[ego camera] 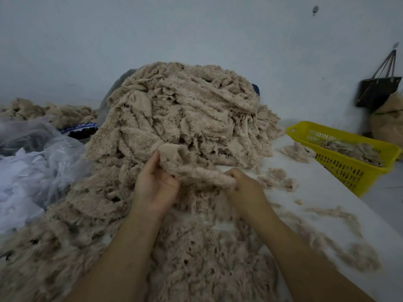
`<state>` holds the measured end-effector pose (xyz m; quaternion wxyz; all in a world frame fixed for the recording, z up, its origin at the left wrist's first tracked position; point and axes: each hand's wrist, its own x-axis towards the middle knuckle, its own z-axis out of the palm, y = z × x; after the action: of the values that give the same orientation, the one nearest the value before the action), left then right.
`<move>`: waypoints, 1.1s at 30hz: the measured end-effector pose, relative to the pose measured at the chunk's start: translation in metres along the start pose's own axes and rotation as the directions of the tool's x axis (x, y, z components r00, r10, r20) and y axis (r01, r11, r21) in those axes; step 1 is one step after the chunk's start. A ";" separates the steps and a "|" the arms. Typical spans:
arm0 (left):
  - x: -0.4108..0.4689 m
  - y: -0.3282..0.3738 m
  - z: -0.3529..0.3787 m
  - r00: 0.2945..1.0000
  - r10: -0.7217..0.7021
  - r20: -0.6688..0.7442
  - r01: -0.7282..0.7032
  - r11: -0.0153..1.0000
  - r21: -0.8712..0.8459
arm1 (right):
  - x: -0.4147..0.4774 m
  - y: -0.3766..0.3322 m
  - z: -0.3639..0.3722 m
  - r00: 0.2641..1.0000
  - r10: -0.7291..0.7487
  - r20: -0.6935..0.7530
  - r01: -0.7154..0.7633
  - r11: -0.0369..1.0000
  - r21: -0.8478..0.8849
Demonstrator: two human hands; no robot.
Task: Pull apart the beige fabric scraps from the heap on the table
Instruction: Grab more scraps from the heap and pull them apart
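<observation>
A tall heap of beige fleecy fabric scraps (187,110) fills the middle of the white table (327,192). In front of it, a beige scrap (192,168) stretches between my two hands. My left hand (156,185) grips its left end, thumb up against the smooth backing. My right hand (244,185) pinches its right, fluffy end with curled fingers. Torn beige fluff (196,258) covers the table under my forearms.
A yellow plastic basket (349,168) with some beige scraps stands at the right table edge. Clear plastic bags (32,171) lie at the left, more beige scraps (54,112) behind them. A dark bag (379,88) hangs on the wall at right.
</observation>
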<state>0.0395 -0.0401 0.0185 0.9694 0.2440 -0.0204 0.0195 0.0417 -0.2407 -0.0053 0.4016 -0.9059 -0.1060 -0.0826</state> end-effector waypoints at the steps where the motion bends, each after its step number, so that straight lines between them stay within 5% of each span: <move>1: 0.002 0.003 -0.002 0.999 0.021 -0.029 -0.021 1.000 -0.011 | 0.001 0.002 -0.003 0.995 0.026 -0.092 -0.021 0.999 0.048; 5: 0.007 0.002 -0.003 0.996 0.007 -0.092 0.000 0.997 0.081 | 0.000 0.005 -0.009 0.971 0.126 -0.201 -0.047 0.933 0.357; 7: 0.002 -0.007 0.005 0.994 0.007 -0.108 0.031 0.937 0.348 | -0.001 0.000 -0.010 0.974 0.140 -0.180 -0.046 0.894 0.446; 8: -0.001 -0.012 0.009 0.995 0.024 -0.092 0.028 0.851 0.525 | -0.002 -0.003 -0.010 0.977 0.136 -0.164 -0.037 0.869 0.494; 10: -0.009 -0.021 0.012 1.000 0.024 0.004 -0.016 0.523 0.852 | -0.004 -0.008 -0.009 0.984 0.095 -0.154 0.006 0.834 0.552; 12: -0.015 -0.029 0.011 0.992 -0.012 0.127 -0.122 0.190 0.974 | -0.005 -0.010 -0.009 0.986 0.042 -0.162 0.052 0.842 0.536; 13: -0.015 -0.034 0.010 0.983 -0.057 0.174 -0.164 0.136 0.977 | -0.006 -0.011 -0.009 0.987 0.015 -0.158 0.071 0.846 0.528; 18: -0.009 -0.033 0.005 0.978 -0.001 0.210 -0.207 0.157 0.966 | -0.006 -0.008 -0.008 0.980 -0.046 -0.192 0.132 0.877 0.461; 23: -0.008 -0.026 0.005 1.000 0.031 0.002 -0.018 0.517 0.856 | -0.005 -0.007 -0.008 0.981 -0.062 -0.183 0.137 0.891 0.433; 27: -0.007 -0.022 0.001 0.999 0.004 -0.046 0.032 0.655 0.755 | -0.004 -0.008 -0.008 0.985 -0.057 -0.166 0.129 0.875 0.466; 33: -0.007 -0.029 0.004 1.000 -0.007 -0.014 0.015 0.668 0.744 | -0.010 -0.016 -0.001 0.994 -0.102 0.048 0.064 0.859 0.508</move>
<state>0.0339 -0.0681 0.0080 0.7862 0.6176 -0.0045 0.0213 0.0274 -0.2321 0.0043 0.6167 -0.7660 -0.1775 -0.0360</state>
